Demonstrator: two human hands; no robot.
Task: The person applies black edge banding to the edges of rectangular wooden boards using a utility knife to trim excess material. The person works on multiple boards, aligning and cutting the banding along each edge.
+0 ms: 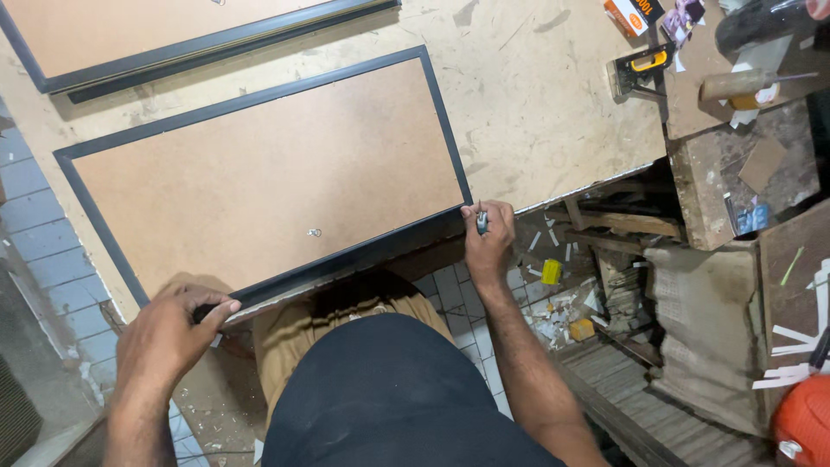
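The left hand (169,333) grips the near corner of the big brown board with a thin black frame (268,177), lying flat on the pale, scratched worktable (553,112). The right hand (488,238) pinches a small grey tool (482,222) at the frame's other near corner.

Scratched pale worktable (553,104), dusty. Grey tiled floor (39,233) at left. Cluttered wooden shelves (735,173) at right, paper scraps (562,303) scattered below. Even light.
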